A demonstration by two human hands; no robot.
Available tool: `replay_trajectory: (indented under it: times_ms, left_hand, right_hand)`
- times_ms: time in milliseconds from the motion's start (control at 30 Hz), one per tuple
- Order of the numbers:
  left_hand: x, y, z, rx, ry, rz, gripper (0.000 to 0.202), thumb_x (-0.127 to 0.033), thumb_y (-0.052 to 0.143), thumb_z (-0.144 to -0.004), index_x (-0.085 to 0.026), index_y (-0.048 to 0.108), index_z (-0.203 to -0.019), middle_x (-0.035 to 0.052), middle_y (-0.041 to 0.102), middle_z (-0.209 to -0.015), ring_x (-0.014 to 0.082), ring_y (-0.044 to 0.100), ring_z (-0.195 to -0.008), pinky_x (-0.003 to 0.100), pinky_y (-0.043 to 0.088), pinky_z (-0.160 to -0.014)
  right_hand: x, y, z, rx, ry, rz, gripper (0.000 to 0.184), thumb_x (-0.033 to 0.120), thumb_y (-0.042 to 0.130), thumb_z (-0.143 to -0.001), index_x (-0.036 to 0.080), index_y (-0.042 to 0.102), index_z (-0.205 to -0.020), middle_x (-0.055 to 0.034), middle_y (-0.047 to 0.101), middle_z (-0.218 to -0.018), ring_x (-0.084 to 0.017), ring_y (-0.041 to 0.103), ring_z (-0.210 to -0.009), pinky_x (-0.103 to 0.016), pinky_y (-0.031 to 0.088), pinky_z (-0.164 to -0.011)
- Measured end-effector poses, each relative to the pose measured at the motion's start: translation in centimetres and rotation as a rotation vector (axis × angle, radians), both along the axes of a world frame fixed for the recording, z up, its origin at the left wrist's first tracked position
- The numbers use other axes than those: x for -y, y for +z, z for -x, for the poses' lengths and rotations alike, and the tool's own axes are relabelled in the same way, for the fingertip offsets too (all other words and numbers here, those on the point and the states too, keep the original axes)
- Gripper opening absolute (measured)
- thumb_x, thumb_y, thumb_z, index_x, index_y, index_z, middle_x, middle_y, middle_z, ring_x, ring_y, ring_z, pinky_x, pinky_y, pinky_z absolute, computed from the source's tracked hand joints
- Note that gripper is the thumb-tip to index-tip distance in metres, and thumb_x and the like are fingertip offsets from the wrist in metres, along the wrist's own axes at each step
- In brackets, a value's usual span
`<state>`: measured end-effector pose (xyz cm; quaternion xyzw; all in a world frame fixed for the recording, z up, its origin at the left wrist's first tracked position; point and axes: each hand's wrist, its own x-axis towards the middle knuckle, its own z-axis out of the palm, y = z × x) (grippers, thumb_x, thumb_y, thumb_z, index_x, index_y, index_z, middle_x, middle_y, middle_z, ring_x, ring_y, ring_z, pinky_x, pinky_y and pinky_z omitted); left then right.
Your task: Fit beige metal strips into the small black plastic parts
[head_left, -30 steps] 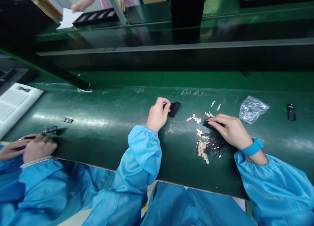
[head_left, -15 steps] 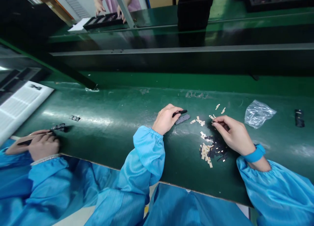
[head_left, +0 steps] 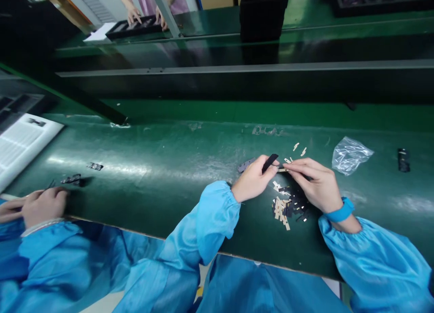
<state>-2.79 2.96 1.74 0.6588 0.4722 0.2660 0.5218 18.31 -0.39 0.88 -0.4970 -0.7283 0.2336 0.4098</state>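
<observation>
My left hand (head_left: 252,179) grips a flat black bar (head_left: 270,163) that sticks up at a slant between thumb and fingers. Close against it, my right hand (head_left: 313,182) pinches a small pale strip (head_left: 282,170) with thumb and forefinger. The fingertips of both hands nearly meet around that strip. Behind my left hand lies a grey plate with small holes (head_left: 246,165), partly covered by the hand. Just below my hands, a pile of small cream strips (head_left: 280,209) mixes with small black pieces (head_left: 295,204) on the green bench.
A crumpled clear plastic bag (head_left: 351,155) and a black part (head_left: 403,160) lie to the right. At left, a co-worker's hands (head_left: 44,204) work beside small dark parts (head_left: 73,179). Across the bench, another person's hands (head_left: 134,15) reach into a black tray (head_left: 117,30).
My left hand has moved right, away from the grey plate, bringing the black bar to my right hand. My right hand has lifted a small strip from near the pile. The view shifted slightly.
</observation>
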Motion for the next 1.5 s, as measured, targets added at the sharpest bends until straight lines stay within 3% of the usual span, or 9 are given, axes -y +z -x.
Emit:
replay_trajectory:
  times_ms: [200,367,567,733,900,1067,1233,1500]
  left_hand:
    - [-0.2,-0.6,-1.6,0.113,0.015,0.077,0.023,-0.040,0.059,-0.096,-0.018,0.062,-0.094,0.0004,0.063,-0.083,0.0133,0.058,-0.076,0.027,0.046,-0.072]
    - [0.2,-0.7,-1.1,0.026,0.027,0.073,0.018,-0.036,0.060,-0.093,-0.018,0.060,-0.090,-0.0019,0.059,-0.078,0.0117,0.052,-0.070,0.026,0.042,-0.068]
    - [0.4,-0.1,-0.6,-0.077,0.005,0.014,0.021,-0.039,0.058,-0.095,-0.019,0.061,-0.089,-0.0020,0.059,-0.077,0.0124,0.052,-0.069,0.027,0.041,-0.066]
    - [0.7,-0.3,-0.8,-0.106,0.071,-0.063,0.018,-0.036,0.061,-0.093,-0.021,0.065,-0.104,-0.0046,0.055,-0.071,0.0124,0.053,-0.067,0.026,0.041,-0.066]
    - [0.9,-0.8,-0.9,-0.122,0.033,-0.096,0.020,-0.036,0.057,-0.095,-0.020,0.060,-0.084,-0.0038,0.054,-0.068,0.0118,0.050,-0.062,0.026,0.038,-0.060]
    - [1.1,-0.4,-0.8,-0.113,0.005,-0.166,0.018,-0.035,0.056,-0.096,-0.020,0.062,-0.087,-0.0020,0.061,-0.074,0.0130,0.054,-0.066,0.026,0.041,-0.064]
    - [1.2,-0.2,-0.9,-0.152,-0.013,-0.252,0.025,-0.033,0.054,-0.096,-0.020,0.056,-0.075,-0.0034,0.051,-0.064,0.0123,0.049,-0.063,0.027,0.038,-0.064]
    - [0.2,-0.4,-0.1,-0.326,0.229,-0.192,0.029,-0.038,0.059,-0.094,-0.021,0.055,-0.071,-0.0038,0.050,-0.059,0.0123,0.045,-0.056,0.028,0.029,-0.058]
  right_hand:
    - [0.1,-0.4,0.2,-0.039,-0.022,-0.035,0.026,0.023,0.059,-0.100,0.030,0.079,-0.115,-0.0069,0.075,-0.105,-0.022,0.072,-0.094,-0.040,0.060,-0.084]
    - [-0.1,-0.1,-0.2,-0.103,0.037,0.198,0.030,0.032,0.063,-0.098,0.024,0.070,-0.126,-0.0089,0.076,-0.111,-0.022,0.072,-0.093,-0.040,0.060,-0.086]
    - [-0.1,0.3,-0.2,0.044,0.050,0.256,0.015,0.034,0.063,-0.097,0.021,0.071,-0.094,-0.0051,0.073,-0.085,-0.017,0.064,-0.071,-0.031,0.051,-0.063]
    - [0.5,0.1,0.9,-0.135,0.009,0.360,0.018,0.038,0.067,-0.094,0.020,0.071,-0.091,-0.0047,0.074,-0.084,-0.017,0.066,-0.069,-0.030,0.053,-0.062]
    - [0.8,-0.1,1.5,-0.107,-0.079,0.267,0.018,0.038,0.066,-0.095,0.021,0.071,-0.090,-0.0052,0.074,-0.082,-0.019,0.067,-0.071,-0.032,0.055,-0.064]
    - [0.8,0.2,1.5,-0.040,-0.094,0.206,0.016,0.034,0.065,-0.095,0.022,0.071,-0.087,-0.0043,0.072,-0.080,-0.018,0.064,-0.067,-0.032,0.052,-0.062]
    - [0.8,0.5,1.6,-0.040,-0.082,0.210,0.014,0.032,0.065,-0.094,0.022,0.071,-0.086,-0.0039,0.072,-0.078,-0.017,0.064,-0.067,-0.031,0.051,-0.061]
    - [0.3,0.4,0.5,-0.165,-0.196,0.306,0.017,0.036,0.068,-0.091,0.021,0.070,-0.085,-0.0028,0.071,-0.074,-0.016,0.061,-0.062,-0.029,0.049,-0.058]
